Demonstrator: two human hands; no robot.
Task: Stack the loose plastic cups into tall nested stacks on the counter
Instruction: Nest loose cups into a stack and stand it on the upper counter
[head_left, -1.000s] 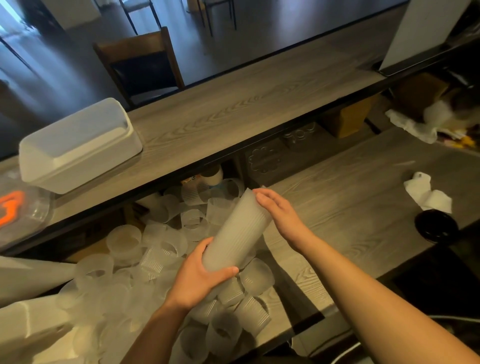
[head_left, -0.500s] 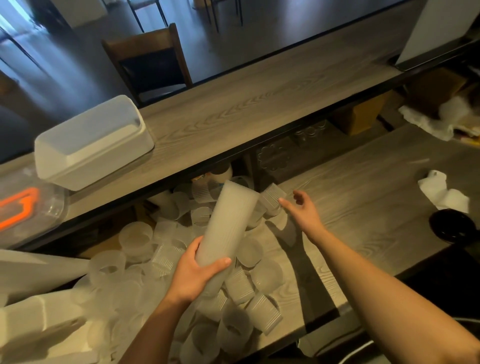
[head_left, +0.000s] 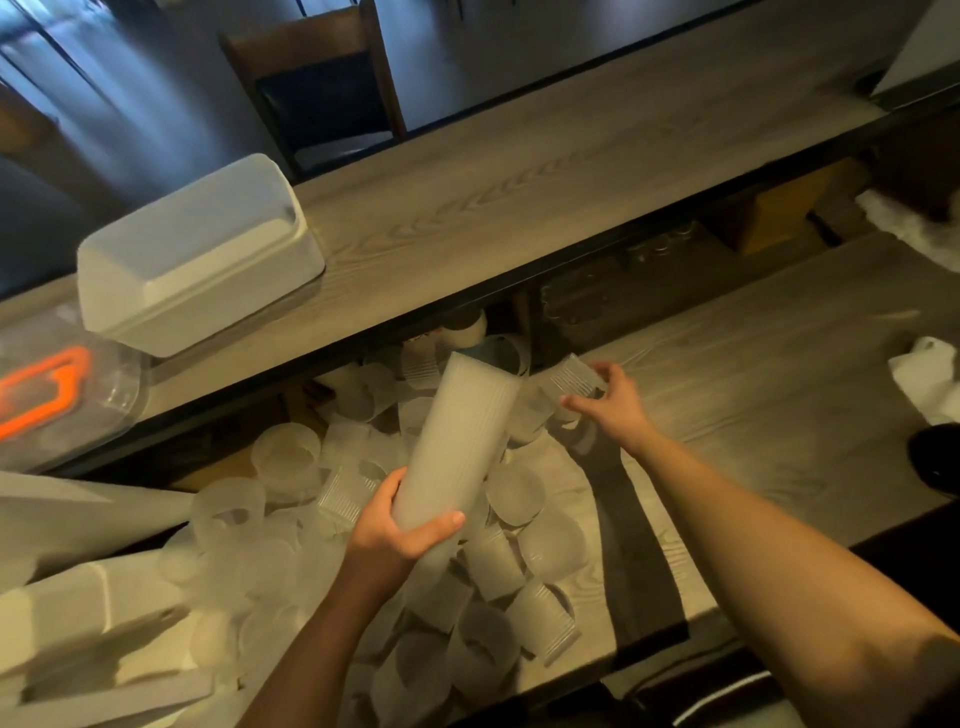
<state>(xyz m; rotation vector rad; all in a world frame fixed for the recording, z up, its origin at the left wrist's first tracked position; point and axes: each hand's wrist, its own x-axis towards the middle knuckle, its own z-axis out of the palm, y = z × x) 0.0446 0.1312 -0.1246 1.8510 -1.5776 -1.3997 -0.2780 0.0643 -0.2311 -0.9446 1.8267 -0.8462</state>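
Dozens of loose cups (head_left: 519, 561) litter the surface (head_left: 779, 374) below both hands. Left hand (head_left: 395, 535), fingers wrapped round the stack (head_left: 462, 441), tilts its open mouth rightward, ready to receive; right hand (head_left: 608, 405) pinches one cup (head_left: 571, 379) beside that mouth.

Since a second ago the right hand (head_left: 615, 408) has left the top of the nested stack (head_left: 460, 441), reached out to the far edge of the pile and now pinches a single loose cup (head_left: 569, 382). The left hand (head_left: 397, 530) has tilted the stack more upright.
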